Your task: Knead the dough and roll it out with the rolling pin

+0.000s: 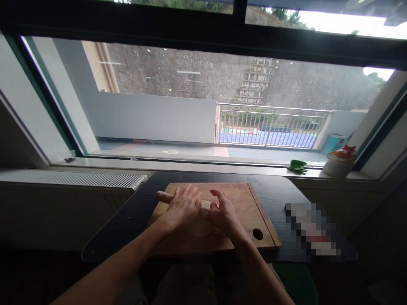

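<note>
A wooden rolling pin (pixel 163 196) lies slantwise over the board, its left end showing past my left hand (pixel 186 203). That hand rests flat across the pin, fingers stretched forward and slightly spread. Pale dough (pixel 206 207) shows between my hands, along the line of the pin. More of the dough spreads flat towards me, partly in shadow under my wrists. My right hand (pixel 224 209) is at the dough's right side, index finger arched and apart from the thumb. The thumb touches or nearly touches the dough. The pin's right end is hidden.
Beneath the dough is a wooden cutting board (pixel 244 212) with a round hole, on a black table (pixel 127 224). A blurred-out object (pixel 313 231) lies on the right. A radiator (pixel 79 178) stands left. A green item (pixel 297 166) and a white pot (pixel 339 165) sit on the windowsill.
</note>
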The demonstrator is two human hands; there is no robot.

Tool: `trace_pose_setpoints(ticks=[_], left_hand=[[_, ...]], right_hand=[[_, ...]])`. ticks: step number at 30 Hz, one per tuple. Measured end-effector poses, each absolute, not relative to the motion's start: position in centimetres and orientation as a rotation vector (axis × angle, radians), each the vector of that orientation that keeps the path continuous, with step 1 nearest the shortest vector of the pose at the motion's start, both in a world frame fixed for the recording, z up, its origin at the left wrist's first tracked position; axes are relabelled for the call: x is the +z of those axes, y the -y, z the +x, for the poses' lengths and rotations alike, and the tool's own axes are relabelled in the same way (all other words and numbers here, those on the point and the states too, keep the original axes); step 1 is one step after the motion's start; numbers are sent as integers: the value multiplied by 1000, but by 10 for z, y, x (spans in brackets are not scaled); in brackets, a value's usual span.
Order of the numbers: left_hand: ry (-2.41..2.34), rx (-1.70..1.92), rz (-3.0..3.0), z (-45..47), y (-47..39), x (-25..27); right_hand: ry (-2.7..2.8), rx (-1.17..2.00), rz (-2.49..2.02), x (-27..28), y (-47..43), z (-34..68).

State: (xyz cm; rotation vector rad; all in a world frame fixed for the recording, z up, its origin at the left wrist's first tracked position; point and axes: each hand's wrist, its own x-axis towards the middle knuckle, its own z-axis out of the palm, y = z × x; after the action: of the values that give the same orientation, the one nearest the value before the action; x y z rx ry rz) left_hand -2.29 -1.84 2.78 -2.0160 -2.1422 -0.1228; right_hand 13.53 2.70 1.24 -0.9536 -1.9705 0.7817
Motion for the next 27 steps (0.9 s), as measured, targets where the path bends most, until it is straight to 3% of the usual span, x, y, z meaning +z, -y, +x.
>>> trace_pose_setpoints(ticks=[5,11,23,27], left_hand=[[2202,42,-2162,-25,-4,40],[2480,-10,-2077,-27,-54,37],[2254,-63,-2010,-31,22,26],[2289,26,-2094,-32,11,31]], right_hand=[[2036,677,-1109,13,-56,126],[2133,444,-1267,15,-64,115],[2103,715,-1035,21,-7,132],[2065,795,-1064,21,-22,129]])
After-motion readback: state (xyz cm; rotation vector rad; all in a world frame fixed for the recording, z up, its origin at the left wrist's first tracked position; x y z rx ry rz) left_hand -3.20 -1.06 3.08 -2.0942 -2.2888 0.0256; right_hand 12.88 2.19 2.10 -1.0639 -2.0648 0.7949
